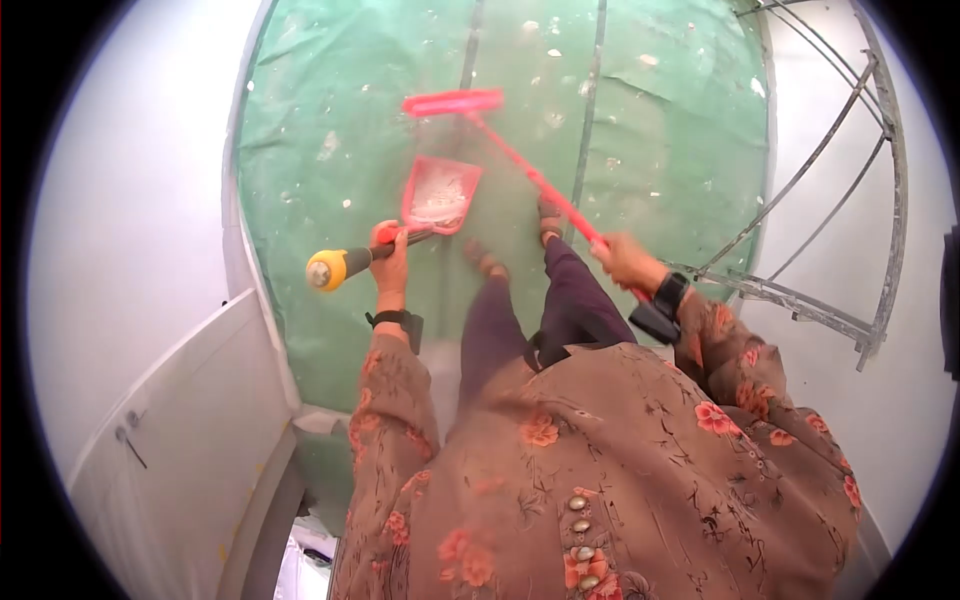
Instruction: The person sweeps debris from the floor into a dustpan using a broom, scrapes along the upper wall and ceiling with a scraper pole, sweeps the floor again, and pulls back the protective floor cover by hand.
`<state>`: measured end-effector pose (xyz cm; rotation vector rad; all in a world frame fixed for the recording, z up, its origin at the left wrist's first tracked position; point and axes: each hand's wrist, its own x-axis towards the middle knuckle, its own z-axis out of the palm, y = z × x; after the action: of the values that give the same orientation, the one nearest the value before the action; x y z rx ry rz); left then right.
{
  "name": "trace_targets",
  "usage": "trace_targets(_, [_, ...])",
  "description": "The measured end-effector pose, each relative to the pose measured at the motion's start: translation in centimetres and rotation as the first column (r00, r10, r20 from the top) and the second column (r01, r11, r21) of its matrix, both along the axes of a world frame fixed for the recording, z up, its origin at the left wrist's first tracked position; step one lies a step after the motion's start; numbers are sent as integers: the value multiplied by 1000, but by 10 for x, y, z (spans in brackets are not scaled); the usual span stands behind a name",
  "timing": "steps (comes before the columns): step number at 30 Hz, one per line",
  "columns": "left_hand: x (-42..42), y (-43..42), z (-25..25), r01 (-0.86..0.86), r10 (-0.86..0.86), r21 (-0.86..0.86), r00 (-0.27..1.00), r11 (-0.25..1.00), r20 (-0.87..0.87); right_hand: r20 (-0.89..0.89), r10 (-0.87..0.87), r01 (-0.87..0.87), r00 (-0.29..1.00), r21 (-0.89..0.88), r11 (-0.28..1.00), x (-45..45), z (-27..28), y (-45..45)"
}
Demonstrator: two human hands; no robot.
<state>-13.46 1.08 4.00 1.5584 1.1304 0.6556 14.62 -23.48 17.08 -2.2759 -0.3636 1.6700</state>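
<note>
My left hand (391,262) is closed round the dark handle of a long-handled dustpan. A yellow grip end (337,270) sticks out to the left of that hand. The dustpan's pink-red pan (440,195) rests low near the floor and has pale dust or debris in it. My right hand (632,264) grips the red stick of a broom (540,185). Its wide pink-red head (453,103) lies beyond the dustpan, slightly blurred, so its bristles or blade cannot be made out.
Green sheeting (670,130) with dark seams and scattered white flecks covers the floor. A metal scaffold frame (850,200) stands at the right by a white wall. To the lower left is a white panel (180,430). My feet (488,262) are just behind the dustpan.
</note>
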Motion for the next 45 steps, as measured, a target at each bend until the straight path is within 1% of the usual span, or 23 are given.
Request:
trace_targets(4, [-17, -5, -2, 37, -36, 17, 999, 999, -25, 77, 55, -51, 995, -48, 998, 5, -46, 4])
trace_targets(7, [-26, -13, -11, 52, -50, 30, 998, 998, -45, 189, 246, -256, 951, 30, 966, -24, -76, -15])
trace_targets(9, [-25, -16, -16, 47, -46, 35, 999, 998, -29, 286, 339, -381, 896, 106, 918, -51, -66, -38])
trace_targets(11, [-23, -16, -14, 66, -65, 39, 997, 997, -35, 104, 285, -295, 953, 104, 950, -62, -40, -54])
trace_targets(12, [-24, -15, -14, 74, -71, 46, 996, 996, -61, 116, 278, -290, 954, 100, 952, -64, -26, -58])
trace_targets(14, [-22, -14, -15, 70, -68, 44, 997, 997, -41, -26, 202, -199, 979, 92, 976, -59, -5, -65])
trace_targets(15, [-19, -14, -11, 54, -54, 6, 999, 999, -11, -22, 199, -196, 980, 92, 976, -54, -2, -67])
trace_targets(17, [-13, -13, -2, 45, -44, -30, 999, 999, 18, -52, -3, 4, 999, 9, 1000, -42, 0, -69])
trace_targets(18, [-6, -13, 4, 48, -48, -37, 999, 998, 14, -48, -11, 11, 999, 12, 1000, -32, -1, -65])
trace_targets(20, [5, -15, 5, 57, -57, -49, 998, 997, 10, 58, -153, 158, 986, -78, 984, 2, -8, -55])
trace_targets(24, [27, -18, 6, 150, -150, 0, 988, 989, -36, 287, -218, 235, 933, -25, 972, 88, -71, -55])
trace_targets(26, [42, -23, 9, 179, -179, -2, 983, 984, -52, 497, -35, 61, 867, -37, 997, 148, -127, -60])
trace_targets(28, [60, -28, 11, 197, -197, -26, 980, 980, -20, 674, 82, -78, 734, -37, 996, 192, -144, -43])
trace_targets(29, [68, -30, 10, 199, -200, -24, 979, 980, -27, 670, 78, -75, 739, -33, 997, 210, -149, -33])
trace_targets(31, [83, -33, 6, 205, -207, -32, 977, 978, -50, 609, 10, 38, 793, -67, 997, 235, -154, -13])
trace_targets(34, [114, -42, 4, 195, -196, -36, 981, 980, -18, 637, -4, 33, 771, -34, 999, 248, -163, -9])
trace_targets(37, [133, -40, -6, 233, -231, 9, 970, 973, -81, 570, 50, -41, 820, -28, 999, 218, -163, -27])
trace_targets(38, [141, -39, -8, 240, -239, 8, 968, 971, -83, 640, 34, -71, 767, 33, 997, 201, -178, -53])
trace_targets(40, [157, -40, -10, 242, -242, -12, 968, 970, -67, 583, 90, -139, 807, 40, 989, 167, -140, -84])
trace_targets(41, [163, -41, -10, 250, -250, -17, 966, 968, -67, 427, 151, -118, 892, -101, 988, 155, -124, -97])
trace_targets(42, [170, -41, -10, 245, -245, -17, 966, 969, -84, 408, 140, -141, 902, -29, 990, 142, -111, -115])
trace_targets(43, [176, -41, -11, 243, -243, -19, 965, 970, -102, 200, 57, -49, 978, -47, 998, 136, -67, -110])
trace_targets(45, [180, -37, -12, 279, -278, 1, 957, 960, -87, 55, 22, -19, 998, -57, 998, 121, -38, -134])
